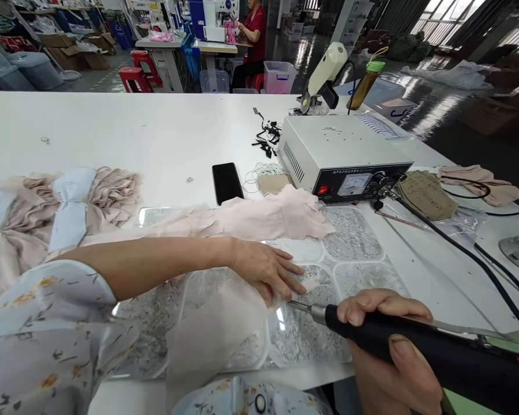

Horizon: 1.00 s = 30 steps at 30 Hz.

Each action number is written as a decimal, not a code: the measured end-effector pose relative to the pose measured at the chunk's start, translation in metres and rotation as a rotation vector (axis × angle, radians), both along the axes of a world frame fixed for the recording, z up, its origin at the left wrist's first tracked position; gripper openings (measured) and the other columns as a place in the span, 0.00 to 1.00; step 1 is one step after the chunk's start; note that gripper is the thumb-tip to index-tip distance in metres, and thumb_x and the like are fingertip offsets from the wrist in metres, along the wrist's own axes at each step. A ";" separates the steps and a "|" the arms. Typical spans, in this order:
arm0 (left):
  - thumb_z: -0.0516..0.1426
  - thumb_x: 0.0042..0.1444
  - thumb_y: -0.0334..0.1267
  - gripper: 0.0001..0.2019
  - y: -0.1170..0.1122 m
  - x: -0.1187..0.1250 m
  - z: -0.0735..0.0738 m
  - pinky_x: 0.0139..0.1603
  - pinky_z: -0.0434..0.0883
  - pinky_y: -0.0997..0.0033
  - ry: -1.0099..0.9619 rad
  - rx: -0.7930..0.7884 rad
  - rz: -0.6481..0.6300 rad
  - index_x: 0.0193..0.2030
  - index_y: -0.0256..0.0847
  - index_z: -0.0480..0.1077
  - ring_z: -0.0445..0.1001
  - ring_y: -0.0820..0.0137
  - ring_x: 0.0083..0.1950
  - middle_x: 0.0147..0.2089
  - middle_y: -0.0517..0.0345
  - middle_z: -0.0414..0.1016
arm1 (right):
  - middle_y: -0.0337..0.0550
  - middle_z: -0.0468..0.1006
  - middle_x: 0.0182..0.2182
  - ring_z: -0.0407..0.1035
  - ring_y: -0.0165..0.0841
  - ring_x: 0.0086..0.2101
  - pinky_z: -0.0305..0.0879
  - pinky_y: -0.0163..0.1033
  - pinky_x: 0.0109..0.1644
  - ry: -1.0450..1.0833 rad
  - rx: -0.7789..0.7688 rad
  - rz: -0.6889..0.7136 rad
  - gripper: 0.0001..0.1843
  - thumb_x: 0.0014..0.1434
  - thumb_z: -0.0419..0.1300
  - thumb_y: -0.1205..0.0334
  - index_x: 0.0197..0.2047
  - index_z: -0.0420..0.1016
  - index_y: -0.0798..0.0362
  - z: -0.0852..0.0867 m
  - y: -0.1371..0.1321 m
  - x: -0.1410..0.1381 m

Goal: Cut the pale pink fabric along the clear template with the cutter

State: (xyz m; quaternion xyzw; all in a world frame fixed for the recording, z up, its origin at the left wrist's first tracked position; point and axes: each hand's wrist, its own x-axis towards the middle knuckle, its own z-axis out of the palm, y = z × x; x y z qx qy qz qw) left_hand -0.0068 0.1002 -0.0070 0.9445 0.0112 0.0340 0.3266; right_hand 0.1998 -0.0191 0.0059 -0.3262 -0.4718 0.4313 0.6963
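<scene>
My left hand (pixel 270 270) lies flat with its fingers spread on a thin, pale beige fabric piece (pixel 218 328), which hangs over the table's near edge. In my right hand (pixel 398 351) is a corded ultrasonic cutter (pixel 415 340) with a thick black handle. Its thin metal tip touches down close to my left fingertips, at the fabric's edge. Underneath is a clear, marbled plastic mat (pixel 303 340) with rounded panels. Just beyond my left forearm, a long stack of pale pink fabric pieces (pixel 259 216) lies across the mat.
A metal control box (pixel 350 155) with a dial stands at right, its black cable (pixel 462 248) running to the cutter. A phone (pixel 227 183), tied fabric bundles (pixel 73 202), black scraps (pixel 268 137) and a cream handheld tool (pixel 326 72) lie around. Beyond, a person (pixel 254 40) sits at a machine.
</scene>
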 end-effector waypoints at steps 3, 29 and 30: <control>0.69 0.46 0.33 0.13 0.000 0.001 0.001 0.70 0.51 0.71 0.006 -0.073 0.059 0.35 0.56 0.77 0.61 0.69 0.67 0.56 0.77 0.72 | 0.39 0.68 0.29 0.65 0.29 0.24 0.69 0.41 0.27 -0.005 -0.008 -0.003 0.06 0.54 0.59 0.60 0.36 0.69 0.51 -0.001 0.001 0.000; 0.57 0.62 0.36 0.11 -0.081 0.017 -0.003 0.32 0.73 0.67 0.057 0.487 0.500 0.47 0.30 0.71 0.72 0.64 0.36 0.40 0.46 0.72 | 0.36 0.65 0.23 0.61 0.30 0.19 0.60 0.39 0.20 0.189 -0.035 -0.304 0.07 0.40 0.53 0.63 0.27 0.68 0.50 0.001 -0.006 0.047; 0.55 0.63 0.34 0.10 -0.087 0.021 -0.006 0.32 0.73 0.67 0.057 0.516 0.477 0.48 0.30 0.70 0.72 0.65 0.36 0.39 0.47 0.72 | 0.36 0.65 0.23 0.60 0.29 0.18 0.59 0.39 0.19 0.207 -0.037 -0.317 0.08 0.39 0.53 0.63 0.27 0.68 0.50 0.001 -0.007 0.048</control>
